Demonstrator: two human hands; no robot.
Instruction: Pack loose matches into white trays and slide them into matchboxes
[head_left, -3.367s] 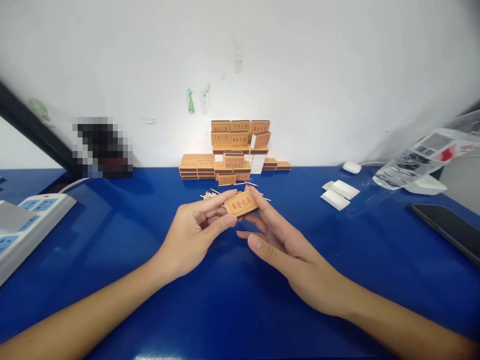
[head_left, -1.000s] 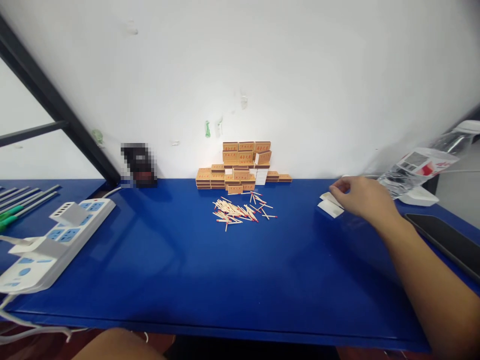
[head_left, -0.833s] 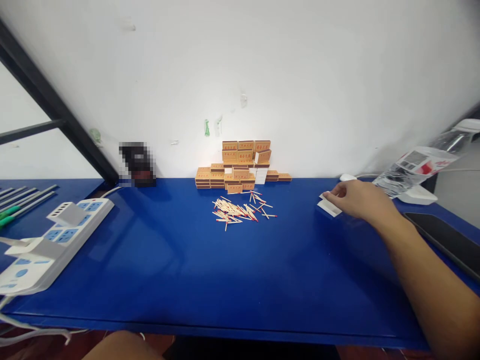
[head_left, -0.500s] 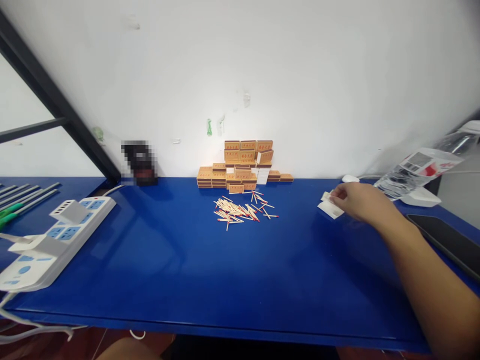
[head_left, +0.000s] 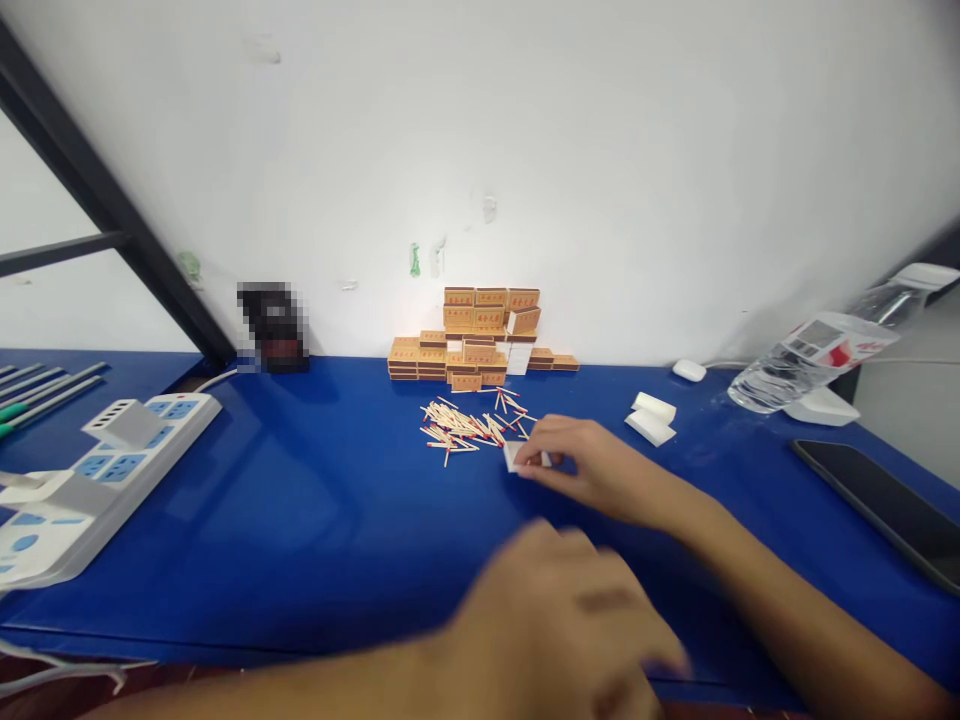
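My right hand (head_left: 592,467) reaches across the blue table (head_left: 300,520) and pinches a small white matchbox tray (head_left: 517,457) just right of a loose pile of red-tipped matches (head_left: 469,427). My left hand (head_left: 570,620) rises low in the foreground, smeared by motion, so its fingers cannot be read. A stack of orange matchboxes (head_left: 480,335) stands against the white wall behind the matches. Two more white trays (head_left: 651,418) lie to the right.
A white power strip (head_left: 97,470) sits at the left, with green-handled tools (head_left: 37,385) beyond it. A tipped water bottle (head_left: 810,360), a white earbud case (head_left: 688,371) and a dark phone (head_left: 877,500) are at the right.
My right hand has left the white trays at the right and carried one tray leftwards to the matches. My left hand has come up into view from below the table edge.
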